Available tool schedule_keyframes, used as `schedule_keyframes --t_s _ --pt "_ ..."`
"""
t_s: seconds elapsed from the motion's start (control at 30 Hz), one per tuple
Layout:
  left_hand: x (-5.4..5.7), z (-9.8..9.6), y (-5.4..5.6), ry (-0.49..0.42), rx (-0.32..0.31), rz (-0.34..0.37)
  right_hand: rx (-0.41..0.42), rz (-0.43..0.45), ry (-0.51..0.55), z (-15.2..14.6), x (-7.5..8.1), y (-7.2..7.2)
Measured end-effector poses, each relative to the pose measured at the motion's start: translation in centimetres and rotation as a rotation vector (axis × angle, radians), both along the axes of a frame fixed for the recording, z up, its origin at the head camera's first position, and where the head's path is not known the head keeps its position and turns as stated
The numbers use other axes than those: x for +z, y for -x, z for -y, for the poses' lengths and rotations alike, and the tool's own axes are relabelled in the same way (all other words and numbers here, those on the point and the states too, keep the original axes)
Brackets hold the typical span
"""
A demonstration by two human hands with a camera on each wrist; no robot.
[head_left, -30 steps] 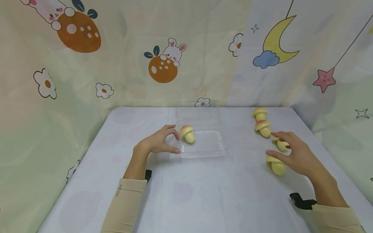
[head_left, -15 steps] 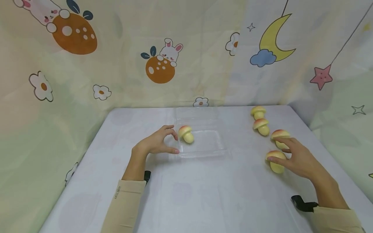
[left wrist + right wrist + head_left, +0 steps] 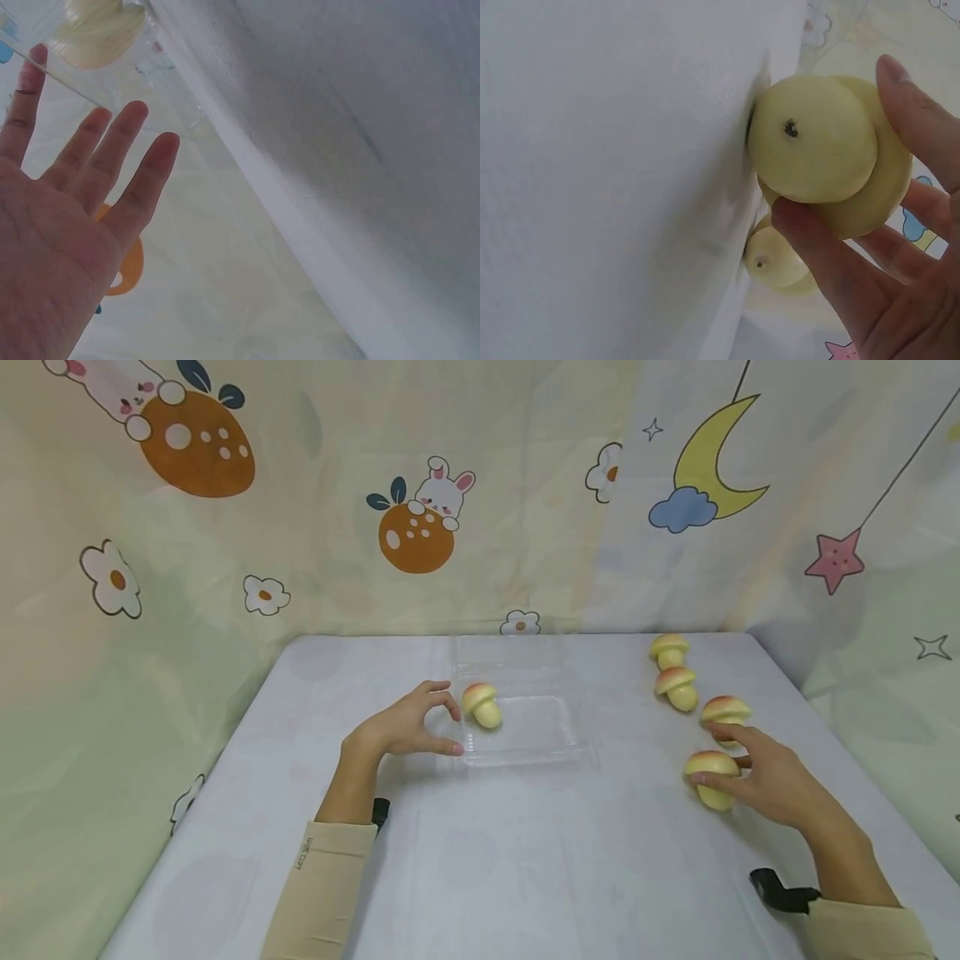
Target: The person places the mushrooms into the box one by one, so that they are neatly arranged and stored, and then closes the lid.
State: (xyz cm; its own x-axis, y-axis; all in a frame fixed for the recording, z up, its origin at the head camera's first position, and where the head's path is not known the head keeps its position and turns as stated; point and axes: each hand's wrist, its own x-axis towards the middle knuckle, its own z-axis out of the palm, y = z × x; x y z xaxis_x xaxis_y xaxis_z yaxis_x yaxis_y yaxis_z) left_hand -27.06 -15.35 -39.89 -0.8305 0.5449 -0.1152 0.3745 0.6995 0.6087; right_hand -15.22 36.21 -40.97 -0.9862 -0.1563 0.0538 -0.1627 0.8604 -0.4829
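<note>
My left hand [image 3: 412, 722] rests beside the left end of a clear plastic box [image 3: 536, 756], its fingers loosely bent and spread. In the left wrist view, those fingers [image 3: 124, 124] reach up to the box wall. Inside the box, at its left, lies one yellow toy mushroom [image 3: 483, 706] with an orange-tinted cap. On the right, my right hand [image 3: 772, 781] holds the nearest toy mushroom [image 3: 712, 764], thumb across its front and fingers around the far side. In the right wrist view, its round stem end [image 3: 810, 139] faces the camera, tilted over the table.
Just beyond the right hand lies another toy mushroom [image 3: 726, 710], overlapped by the index finger. Two more, a toy mushroom [image 3: 677, 689] and one behind it [image 3: 669, 652], lie toward the back right. The box's clear lid [image 3: 510, 652] is folded back. A patterned curtain [image 3: 315, 527] hangs behind the white table [image 3: 465, 860].
My right hand has lowered and shifted slightly nearer, from hovering between two toy mushrooms to holding the nearest one. The left hand and box have kept their places.
</note>
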Motion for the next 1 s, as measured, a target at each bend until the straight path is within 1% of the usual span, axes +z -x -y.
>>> schedule_keyframes --t_s 0.13,0.2,0.33,0.43,0.6,0.7,0.77,0.9,1.0 --pt "0.0 0.0 0.0 0.000 0.003 0.000 0.009 -0.046 -0.018 0.1 -0.2 0.1" --pt "-0.1 0.0 0.1 0.004 0.002 0.001 0.011 -0.052 -0.029 0.1 -0.3 0.0" --pt "-0.1 0.0 0.1 0.002 -0.001 -0.003 0.001 -0.026 -0.037 0.2 -0.3 -0.2" --pt "-0.1 -0.1 0.1 0.000 -0.004 -0.007 -0.004 0.003 -0.024 0.2 -0.4 -0.2" --pt "0.0 -0.1 0.0 0.002 -0.005 -0.003 -0.004 0.014 -0.022 -0.1 -0.6 -0.1" --pt "0.0 -0.1 0.1 0.003 -0.005 -0.003 0.010 -0.014 -0.021 -0.1 -0.7 -0.1" --pt "0.0 -0.1 0.1 0.002 -0.003 -0.005 0.020 -0.052 -0.012 0.0 -0.6 0.0" --pt "0.0 0.0 0.1 -0.001 0.003 -0.005 0.038 -0.121 0.026 0.3 -0.4 0.2" --pt "0.0 0.0 0.0 0.002 0.004 0.003 0.040 -0.144 0.073 0.9 -0.1 0.4"
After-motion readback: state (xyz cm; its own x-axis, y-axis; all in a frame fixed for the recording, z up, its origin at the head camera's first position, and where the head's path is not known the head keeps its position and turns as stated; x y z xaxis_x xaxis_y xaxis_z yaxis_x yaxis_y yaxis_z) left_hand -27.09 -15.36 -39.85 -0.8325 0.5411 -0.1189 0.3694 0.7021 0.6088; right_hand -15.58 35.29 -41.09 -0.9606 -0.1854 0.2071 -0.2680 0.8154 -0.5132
